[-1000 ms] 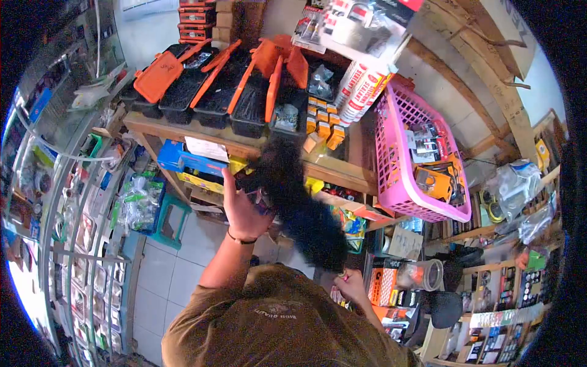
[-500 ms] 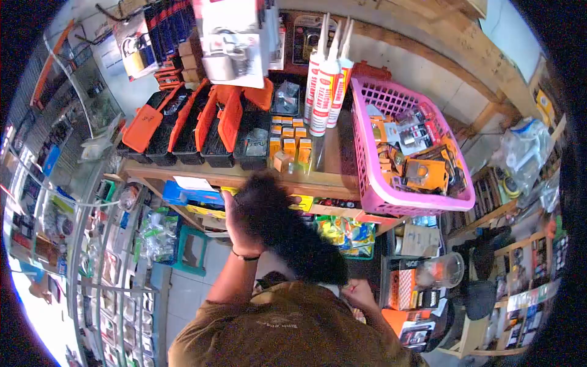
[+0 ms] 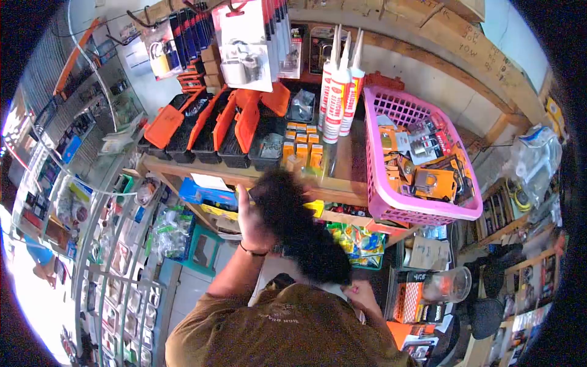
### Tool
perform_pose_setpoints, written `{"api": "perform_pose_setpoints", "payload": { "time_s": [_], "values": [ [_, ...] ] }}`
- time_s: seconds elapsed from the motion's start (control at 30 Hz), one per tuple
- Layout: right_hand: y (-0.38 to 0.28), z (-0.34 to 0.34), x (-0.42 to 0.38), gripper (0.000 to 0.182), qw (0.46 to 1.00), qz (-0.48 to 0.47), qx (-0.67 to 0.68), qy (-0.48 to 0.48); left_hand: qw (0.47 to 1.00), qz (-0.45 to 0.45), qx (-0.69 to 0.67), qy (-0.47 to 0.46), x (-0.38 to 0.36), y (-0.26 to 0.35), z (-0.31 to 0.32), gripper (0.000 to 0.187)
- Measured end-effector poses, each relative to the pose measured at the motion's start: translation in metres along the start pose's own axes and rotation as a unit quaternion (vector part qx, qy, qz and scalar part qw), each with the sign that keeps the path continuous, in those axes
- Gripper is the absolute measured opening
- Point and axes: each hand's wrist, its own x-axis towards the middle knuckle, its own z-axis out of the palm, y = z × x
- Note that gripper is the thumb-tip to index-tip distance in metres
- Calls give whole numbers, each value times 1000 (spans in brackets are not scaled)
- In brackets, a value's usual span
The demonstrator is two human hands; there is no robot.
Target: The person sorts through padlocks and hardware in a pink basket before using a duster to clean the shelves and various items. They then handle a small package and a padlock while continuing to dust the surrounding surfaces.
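A fluffy black duster slants across the middle of the view, from the shelf edge down to my chest. My left hand is closed round its upper part, thumb up along the near side, with most fingers hidden behind the dark fluff. At its lower end, my right hand is closed in a fist, and the handle there is mostly out of sight. Just beyond the duster's top lie small orange-and-white boxes and open black bins with orange lids.
White silicone sealant tubes stand upright on the wooden shelf. Right of them is a pink basket of packaged goods. Blister packs hang above. A teal stool stands below left, beside glass display racks.
The view has shifted, so the shelf goods appear farther right and slightly lower. Both hands keep hold of the duster, which has moved little relative to my body.
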Motion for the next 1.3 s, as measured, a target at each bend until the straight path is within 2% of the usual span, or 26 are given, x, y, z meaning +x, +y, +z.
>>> {"api": "perform_pose_setpoints", "payload": {
  "time_s": [0.07, 0.1, 0.13, 0.17, 0.23, 0.27, 0.33, 0.37, 0.4, 0.43, 0.5, 0.53, 0.6, 0.67, 0.7, 0.73, 0.8, 0.83, 0.87, 0.97, 1.0, 1.07, 1.13, 1.2, 1.27, 1.3],
  "values": [
    [0, 1, -2, 30, 998, 39, -25, 38, 991, 24, -81, 107, 5, -5, 10, 72],
    [14, 2, -1, 29, 998, -13, -59, -13, 990, 35, -103, 86, 8, -10, 8, 75],
    [24, 5, 0, 29, 992, -67, -92, -63, 1000, -10, -8, 8, 5, -10, -8, 81],
    [16, 4, -9, 27, 988, -109, -103, -20, 999, -18, 13, -27, 6, -10, -14, 82],
    [37, 4, -7, 25, 997, -52, -53, -18, 995, -44, -22, -88, 5, -11, -20, 85],
    [45, 6, -8, 23, 1000, 9, -5, -23, 998, -33, -31, -38, 2, -13, -13, 83],
    [33, 11, -15, 20, 1000, 22, 9, 8, 990, 2, -117, 73, 4, -17, 2, 82],
    [42, 16, -14, 20, 998, 24, -10, -54, 994, 24, -35, 97, 3, -16, -9, 77],
    [53, 20, -11, 20, 993, 24, -29, -113, 1000, 2, -7, 5, 1, -13, -7, 72],
    [70, 27, -6, 21, 991, -121, -16, -63, 999, -11, -25, -44, 4, -12, -22, 80],
    [20, 9, -8, 22, 994, -93, -53, -8, 994, -28, -41, -102, 5, -5, -32, 86],
    [-1, 7, -8, 22, 994, -61, -81, 45, 990, 61, -68, 109, -1, -6, -5, 83],
    [2, 12, -4, 24, 998, -39, -29, 49, 994, 77, -55, 58, -2, -6, 2, 78],
    [10, 16, 4, 27, 985, -150, -89, -4, 978, 49, 196, -47, -1, -2, -12, 74],
    [7, 13, 3, 27, 984, -156, -88, -7, 958, 36, 260, 118, -4, -8, -4, 70],
    [1, 8, 0, 28, 989, -122, -85, 4, 957, 42, 264, 118, -7, -5, 1, 70],
    [-1, 3, 0, 29, 992, -90, -84, 15, 994, 80, -43, 65, -10, -3, 5, 68],
    [4, 4, -2, 28, 996, -60, -72, 10, 991, 65, -94, 66, -10, -5, 6, 74],
    [10, 3, -5, 28, 998, -31, -61, 7, 991, 68, -95, 65, -10, -6, 4, 74],
    [13, -6, -14, 24, 997, -53, -40, -31, 994, -28, 18, -100, -6, -6, -10, 86],
    [14, -9, -13, 23, 997, -59, -44, -35, 995, -19, -3, -101, -5, -8, -12, 87],
    [25, -9, -12, 23, 995, -63, -71, -3, 992, 21, -116, 52, -5, -12, -1, 90],
    [35, -2, -10, 23, 992, -78, -103, -6, 983, 34, -178, 3, 1, -15, 3, 90],
    [23, -5, -15, 24, 984, -122, -125, -35, 980, -30, -23, -196, 8, -10, -25, 85],
    [3, -13, -16, 22, 993, -61, -95, 21, 982, -26, -22, -188, 8, -13, -14, 86],
    [-10, -16, -18, 20, 998, 18, -38, 56, 993, -7, -94, -69, 5, -15, 10, 88]
  ]
}}
